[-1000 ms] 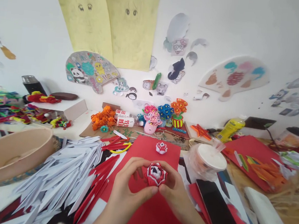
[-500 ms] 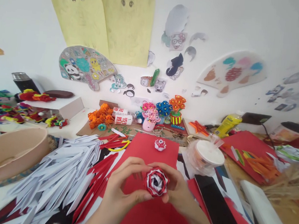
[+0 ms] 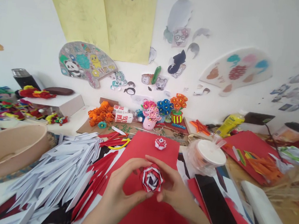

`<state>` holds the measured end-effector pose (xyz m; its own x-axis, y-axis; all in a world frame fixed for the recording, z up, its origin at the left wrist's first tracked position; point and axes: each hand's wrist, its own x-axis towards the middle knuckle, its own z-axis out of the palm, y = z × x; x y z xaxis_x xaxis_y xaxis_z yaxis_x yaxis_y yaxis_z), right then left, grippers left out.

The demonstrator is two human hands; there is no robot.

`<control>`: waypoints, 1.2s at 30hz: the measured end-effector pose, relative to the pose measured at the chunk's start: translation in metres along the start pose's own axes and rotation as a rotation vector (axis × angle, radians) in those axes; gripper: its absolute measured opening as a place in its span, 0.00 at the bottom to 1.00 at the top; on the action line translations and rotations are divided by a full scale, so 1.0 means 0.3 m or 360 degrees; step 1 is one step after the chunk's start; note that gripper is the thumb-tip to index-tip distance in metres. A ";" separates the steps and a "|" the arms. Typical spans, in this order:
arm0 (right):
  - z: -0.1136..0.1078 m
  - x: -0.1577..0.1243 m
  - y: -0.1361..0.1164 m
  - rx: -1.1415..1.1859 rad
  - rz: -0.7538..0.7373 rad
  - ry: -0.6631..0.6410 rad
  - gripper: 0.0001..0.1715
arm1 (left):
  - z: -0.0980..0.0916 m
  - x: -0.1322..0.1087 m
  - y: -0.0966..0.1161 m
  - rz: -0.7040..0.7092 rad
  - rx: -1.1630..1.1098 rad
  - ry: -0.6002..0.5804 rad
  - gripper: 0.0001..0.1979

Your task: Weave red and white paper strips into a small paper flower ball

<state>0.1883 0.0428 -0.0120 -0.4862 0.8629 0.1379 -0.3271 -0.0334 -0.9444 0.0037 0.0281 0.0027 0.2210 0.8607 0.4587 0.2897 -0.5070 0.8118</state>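
Between both hands I hold a folded paper flower [image 3: 152, 178], red outside with white inner folds and a dark hole in its centre. My left hand [image 3: 123, 183] grips its left side, thumb below and fingers above. On the right side, my right hand [image 3: 172, 184] is wrapped round it, its fingers reaching over the top. Beneath the hands lies a red paper sheet [image 3: 134, 212]. A smaller red and white paper flower [image 3: 160, 143] rests on the far part of that sheet.
Folded white paper strips [image 3: 59, 166] and red strips [image 3: 93, 184] lie to the left, beside a round basket [image 3: 10, 151]. On the right are a lidded cup [image 3: 210, 153], a black phone-like slab [image 3: 219, 210] and a white long case [image 3: 266, 215]. Craft flowers [image 3: 151, 115] stand behind.
Both hands have shifted slightly left and up with the paper flower, which has tilted a little. My right fingers reach further over its top. The view has moved slightly.
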 end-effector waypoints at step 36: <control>0.023 0.011 -0.023 -0.0713 -0.0036 0.0362 0.31 | 0.004 0.001 -0.047 0.0493 0.1083 -0.0329 0.24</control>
<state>0.1835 0.0424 -0.0031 -0.2774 0.9507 0.1386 0.0686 0.1635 -0.9841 0.0007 0.0354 -0.0092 0.5351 0.6829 0.4973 0.6800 -0.6975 0.2261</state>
